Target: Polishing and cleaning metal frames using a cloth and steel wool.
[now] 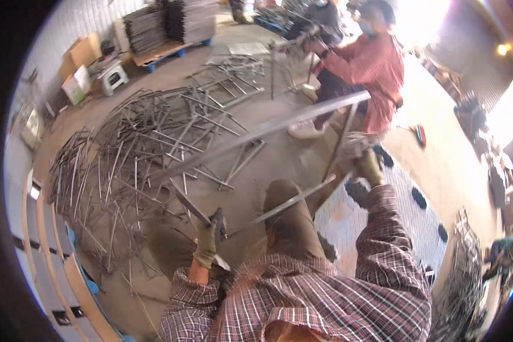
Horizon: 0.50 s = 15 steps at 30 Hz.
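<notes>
A rectangular frame of thin metal bars [325,107] is held up in front of me, tilted and a little blurred. My left hand [206,240], in an olive work glove with dark fingers, is closed round its left side bar. On the right side, my right hand [368,165] wears a similar glove with greyish fingers and grips the other side bar. My knee [288,219] shows under the frame's near bar. Beyond the frame's far bar, a heap of similar metal frames [171,122] covers the floor.
A person in a red checked top [373,71] squats close beyond the frame's right end. Right of my knees lies a pale blue panel [404,199] with dark pads. Stacked dark panels [191,23] stand on a pallet; a white stool [113,77] is back left. More metal frames [461,268] lie right.
</notes>
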Each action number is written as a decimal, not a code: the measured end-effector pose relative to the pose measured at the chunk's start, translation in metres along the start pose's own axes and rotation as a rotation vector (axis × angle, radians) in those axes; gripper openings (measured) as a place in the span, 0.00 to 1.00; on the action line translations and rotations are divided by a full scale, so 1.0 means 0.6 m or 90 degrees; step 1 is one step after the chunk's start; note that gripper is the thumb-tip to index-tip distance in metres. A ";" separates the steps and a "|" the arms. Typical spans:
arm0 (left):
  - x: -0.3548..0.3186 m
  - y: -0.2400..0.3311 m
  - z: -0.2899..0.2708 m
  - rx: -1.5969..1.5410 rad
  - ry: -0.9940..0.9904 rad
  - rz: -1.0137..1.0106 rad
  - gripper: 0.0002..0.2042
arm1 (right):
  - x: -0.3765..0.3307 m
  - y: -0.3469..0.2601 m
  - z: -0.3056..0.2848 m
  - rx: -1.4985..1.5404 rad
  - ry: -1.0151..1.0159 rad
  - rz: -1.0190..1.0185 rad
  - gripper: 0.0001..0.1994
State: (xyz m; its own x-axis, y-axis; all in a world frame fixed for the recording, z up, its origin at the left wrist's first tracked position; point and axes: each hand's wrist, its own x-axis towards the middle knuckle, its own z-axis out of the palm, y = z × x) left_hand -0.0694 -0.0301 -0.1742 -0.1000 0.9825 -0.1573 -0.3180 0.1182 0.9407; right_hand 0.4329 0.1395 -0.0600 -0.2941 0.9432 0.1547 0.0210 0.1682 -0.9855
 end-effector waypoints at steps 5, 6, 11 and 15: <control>0.082 -0.031 -0.073 -0.036 -0.011 -0.049 0.10 | -0.117 0.117 0.110 -0.212 0.208 -0.110 0.21; 0.091 -0.029 -0.078 -0.008 -0.110 -0.032 0.10 | -0.125 0.113 0.113 -0.168 0.223 -0.135 0.22; 0.097 0.005 -0.042 0.092 0.130 0.045 0.17 | -0.114 0.054 0.084 -0.446 0.106 -0.145 0.21; 0.130 0.103 0.040 0.534 0.034 0.429 0.21 | -0.172 0.075 0.098 -0.477 0.225 -0.160 0.13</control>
State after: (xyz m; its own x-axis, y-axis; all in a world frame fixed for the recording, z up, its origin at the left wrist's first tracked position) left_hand -0.0743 0.0574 -0.1210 -0.0602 0.8771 0.4766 0.5643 -0.3639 0.7410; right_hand 0.4078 0.0328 -0.1247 -0.0628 0.8657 0.4965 0.6563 0.4107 -0.6330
